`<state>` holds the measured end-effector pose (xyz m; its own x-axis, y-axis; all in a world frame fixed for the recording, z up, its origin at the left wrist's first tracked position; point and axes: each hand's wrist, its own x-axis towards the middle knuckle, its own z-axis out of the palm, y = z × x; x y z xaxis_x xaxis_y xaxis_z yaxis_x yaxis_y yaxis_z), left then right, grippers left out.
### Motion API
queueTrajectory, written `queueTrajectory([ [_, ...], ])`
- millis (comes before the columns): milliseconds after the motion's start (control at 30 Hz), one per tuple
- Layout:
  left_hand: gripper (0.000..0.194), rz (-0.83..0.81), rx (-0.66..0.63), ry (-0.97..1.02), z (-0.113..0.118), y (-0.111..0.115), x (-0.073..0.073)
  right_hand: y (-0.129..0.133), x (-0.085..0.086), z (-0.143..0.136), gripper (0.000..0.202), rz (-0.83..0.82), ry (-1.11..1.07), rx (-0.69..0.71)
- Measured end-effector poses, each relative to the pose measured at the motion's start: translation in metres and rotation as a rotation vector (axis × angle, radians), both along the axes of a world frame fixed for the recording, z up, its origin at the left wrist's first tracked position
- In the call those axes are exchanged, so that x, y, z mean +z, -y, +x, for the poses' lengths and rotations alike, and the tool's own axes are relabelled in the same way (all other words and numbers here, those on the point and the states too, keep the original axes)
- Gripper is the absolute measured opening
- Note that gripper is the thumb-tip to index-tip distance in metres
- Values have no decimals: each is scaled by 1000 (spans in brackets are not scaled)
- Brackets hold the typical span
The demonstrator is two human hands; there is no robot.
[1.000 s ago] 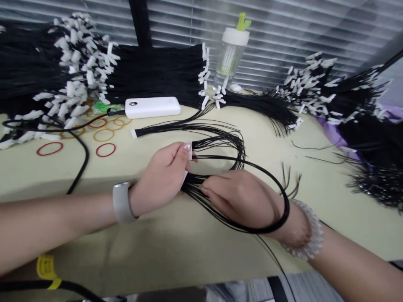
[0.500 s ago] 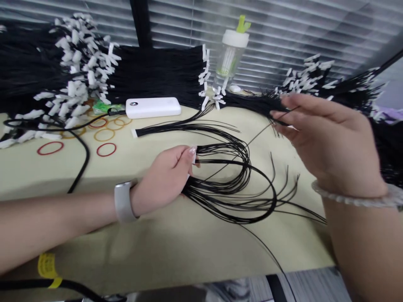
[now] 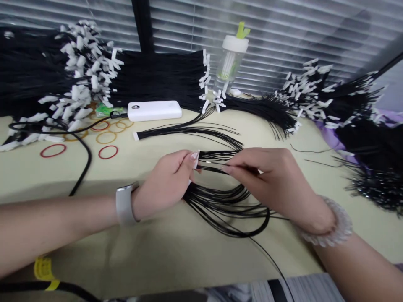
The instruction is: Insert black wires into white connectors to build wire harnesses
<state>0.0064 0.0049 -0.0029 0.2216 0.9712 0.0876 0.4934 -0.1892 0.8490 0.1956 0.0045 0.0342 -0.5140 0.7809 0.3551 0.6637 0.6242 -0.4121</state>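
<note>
My left hand is closed on a white connector from which thin black wires run to the right. A second white end shows just below its fingers, where more wires fan out and loop over the tabletop. Just right of the connector, my right hand pinches thin black wire close to the upper strands; how many strands it holds is hidden. Behind both hands lies another wire bundle with a white connector at its left end.
A white power bank with a black cable sits behind my left hand, beside red and yellow rubber bands. Piles of black wires with white connectors line the back. A clear bottle stands there. More wires lie at right.
My right hand has come down and left from its raised position at the right, to close beside the connector. My left hand keeps its hold almost in place.
</note>
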Motion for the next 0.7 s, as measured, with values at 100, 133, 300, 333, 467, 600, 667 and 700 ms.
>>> queueTrajectory([
  [100, 41, 26, -18, -4, 1, 0, 0, -1, -3, -3, 11, -29, 20, 33],
  [133, 41, 30, -22, -6, 1, 0, 0, -1, -4, -3, 12, -34, 30, 41],
  [300, 41, 23, -36, -28, 0, 0, 1, -4, -5, -2, 16, -42, 114, 87],
  [333, 41, 23, -39, -32, 0, 1, 1, -5, -5, -1, 16, -40, 122, 92],
  [467, 41, 22, -41, -37, 0, 2, 2, -5, -4, -1, 14, -31, 119, 122],
  [600, 41, 23, -44, -42, 0, 2, 2, -4, -5, 0, 15, -31, 131, 136],
  [667, 41, 32, -57, -57, 1, 2, 2, -4, -5, 0, 15, -17, 143, 122],
  [700, 41, 35, -66, -64, 1, 2, 3, -3, -6, 0, 14, -9, 144, 114],
])
